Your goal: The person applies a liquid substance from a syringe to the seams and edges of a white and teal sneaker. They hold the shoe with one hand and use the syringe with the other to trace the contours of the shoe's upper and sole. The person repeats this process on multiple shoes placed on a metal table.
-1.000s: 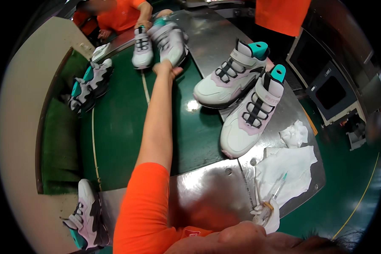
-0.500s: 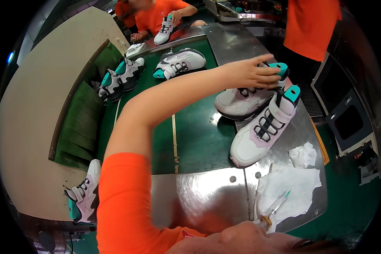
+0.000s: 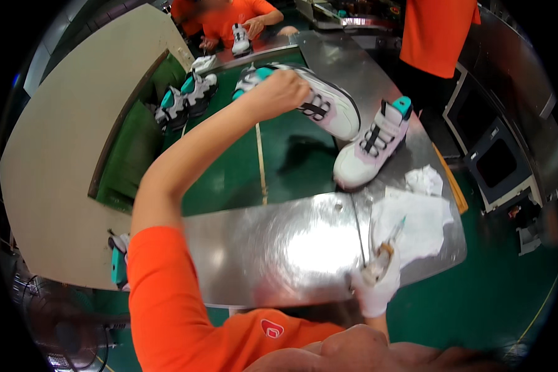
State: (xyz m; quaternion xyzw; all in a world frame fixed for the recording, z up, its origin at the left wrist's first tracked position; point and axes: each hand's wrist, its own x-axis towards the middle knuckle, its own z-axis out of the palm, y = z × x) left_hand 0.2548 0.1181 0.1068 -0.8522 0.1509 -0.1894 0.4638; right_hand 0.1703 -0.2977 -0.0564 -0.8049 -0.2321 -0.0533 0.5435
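The left hand (image 3: pixel 282 93) has lifted one sneaker (image 3: pixel 319 102) off the belt, apparently tilted, at upper centre.

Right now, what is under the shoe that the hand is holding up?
Under the lifted shoe in the left hand lies the green belt with the shoe's dark shadow on it. Nothing else shows there. The shoe's sole faces away, so it cannot be seen.

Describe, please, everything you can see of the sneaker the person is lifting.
The sneaker is a white high-top with pale pink panels, black straps and a teal heel collar. The left hand grips it near the collar and holds it tilted in the air above the green belt, toe pointing right, its shadow below.
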